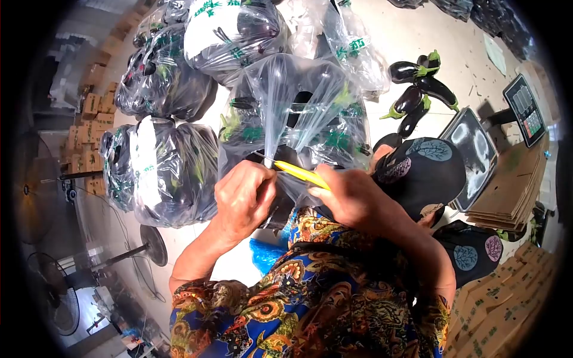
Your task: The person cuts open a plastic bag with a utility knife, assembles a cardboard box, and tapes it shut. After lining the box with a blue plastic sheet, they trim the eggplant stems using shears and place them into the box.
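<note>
A large clear plastic bag [322, 98] of eggplants stands in front of me, its film drawn together toward my hands. My left hand [246, 194] is closed around the gathered plastic at its near side. In my right hand [346, 194] is a yellow tool [301, 173], held by its near end. The tool's thin tip lies against the gathered plastic just above my left fingers. Whether the tip has gone into the plastic is too small to tell.
Filled bags [173, 173] stand at left and behind. Loose eggplants [439, 91] lie on the floor at right, near a scale [471, 155] and flat cardboard [507, 191]. A co-worker in a dark patterned cap [427, 173] is close by my right arm. Fans stand at left.
</note>
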`<state>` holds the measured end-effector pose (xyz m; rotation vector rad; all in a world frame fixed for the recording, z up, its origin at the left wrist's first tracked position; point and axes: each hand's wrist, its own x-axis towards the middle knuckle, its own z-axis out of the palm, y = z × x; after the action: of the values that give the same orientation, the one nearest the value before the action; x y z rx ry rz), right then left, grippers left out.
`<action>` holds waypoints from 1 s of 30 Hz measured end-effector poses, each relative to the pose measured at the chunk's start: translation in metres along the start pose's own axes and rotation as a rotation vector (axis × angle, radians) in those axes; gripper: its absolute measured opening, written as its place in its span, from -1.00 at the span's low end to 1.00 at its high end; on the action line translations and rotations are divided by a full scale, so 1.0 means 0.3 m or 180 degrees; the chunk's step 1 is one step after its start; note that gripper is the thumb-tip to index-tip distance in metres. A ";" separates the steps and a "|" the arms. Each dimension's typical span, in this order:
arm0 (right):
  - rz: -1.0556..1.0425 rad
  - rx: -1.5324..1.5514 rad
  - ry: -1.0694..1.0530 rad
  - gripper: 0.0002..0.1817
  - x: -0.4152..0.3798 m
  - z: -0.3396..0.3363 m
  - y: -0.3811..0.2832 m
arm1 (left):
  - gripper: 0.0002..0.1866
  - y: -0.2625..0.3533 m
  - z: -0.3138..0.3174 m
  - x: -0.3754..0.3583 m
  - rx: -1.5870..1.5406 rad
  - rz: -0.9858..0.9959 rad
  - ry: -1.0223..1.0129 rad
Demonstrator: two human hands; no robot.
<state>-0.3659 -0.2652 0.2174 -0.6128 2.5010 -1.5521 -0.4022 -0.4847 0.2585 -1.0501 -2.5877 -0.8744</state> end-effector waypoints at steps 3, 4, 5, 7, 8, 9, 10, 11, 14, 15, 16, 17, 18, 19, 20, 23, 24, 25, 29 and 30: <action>-0.0237 -0.0195 -0.0090 -0.76 0.071 0.026 -0.007 | -0.77 -0.017 -0.011 -0.001 0.0181 0.0105 -0.0059; -0.0210 -0.0186 -0.0133 -0.76 0.067 0.015 -0.011 | -0.78 -0.015 -0.015 -0.005 0.0153 0.0086 -0.0096; -0.0183 -0.0174 -0.0177 -0.76 0.053 -0.001 -0.017 | -0.78 -0.004 -0.027 -0.006 0.0126 0.0064 -0.0137; -0.0427 -0.0108 0.0062 -0.79 0.012 0.005 -0.021 | -0.79 0.005 -0.040 -0.012 0.0076 0.0024 -0.0157; -0.0416 -0.0196 0.0111 -0.80 0.007 0.010 -0.016 | -0.79 0.007 -0.036 -0.013 0.0046 -0.0039 -0.0148; -0.0366 -0.0278 0.0190 -0.80 -0.003 0.020 -0.023 | -0.79 0.010 -0.032 -0.013 -0.0011 -0.0080 -0.0175; -0.0341 -0.0371 0.0270 -0.81 -0.005 0.029 -0.030 | -0.78 0.010 -0.025 -0.012 -0.0049 -0.0113 -0.0184; -0.0741 -0.1234 0.0404 -0.81 0.009 0.064 -0.007 | -0.78 0.005 -0.022 -0.012 -0.0014 -0.0065 -0.0190; -0.0193 -0.0574 -0.0159 -0.83 0.091 0.081 -0.014 | -0.80 0.008 -0.044 -0.025 0.0101 -0.0238 -0.0167; -0.0091 -0.0683 -0.0219 -0.83 0.068 0.085 -0.002 | -0.82 0.016 -0.055 -0.030 0.0043 -0.0198 -0.0207; 0.0018 -0.0791 -0.0315 -0.82 0.007 0.091 0.014 | -0.84 0.020 -0.059 -0.040 -0.0096 -0.0150 -0.0266; 0.0147 -0.0887 -0.0422 -0.81 -0.044 0.102 0.026 | -0.84 0.049 -0.060 -0.048 -0.0177 0.0024 -0.0272; 0.0265 -0.0692 -0.0322 -0.80 -0.064 0.093 0.010 | -0.84 0.079 -0.058 -0.043 -0.0273 0.0212 -0.0283; 0.0350 -0.0510 -0.0235 -0.80 -0.076 0.072 -0.009 | -0.84 0.062 -0.053 -0.059 -0.0317 0.0241 -0.0293; 0.0449 -0.0314 -0.0101 -0.79 -0.083 0.054 -0.027 | -0.90 0.068 -0.082 -0.044 -0.0691 -0.0307 -0.0607; 0.0639 -0.0448 0.0188 -0.78 -0.070 -0.011 -0.029 | -0.73 0.040 -0.143 0.007 -0.2163 -0.0752 -0.2216; 0.0802 -0.0467 0.0202 -0.77 -0.069 -0.030 -0.030 | -0.71 0.025 -0.149 0.028 -0.1968 -0.0756 -0.2675; 0.0820 -0.0331 0.0305 -0.76 -0.078 -0.014 -0.002 | -0.73 0.011 -0.141 0.053 -0.1436 -0.0846 -0.2531; 0.0708 0.0109 0.0284 -0.78 -0.130 0.101 0.046 | -0.80 -0.134 -0.020 0.131 0.0376 -0.0582 -0.1386; 0.0848 0.0260 0.0449 -0.79 -0.121 0.103 0.047 | -0.69 -0.166 0.010 0.151 0.0455 -0.0659 -0.1519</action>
<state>-0.3267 -0.2704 0.1872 -0.1546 2.4769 -1.6339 -0.4693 -0.4857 0.2522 -1.0692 -3.1440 -0.5109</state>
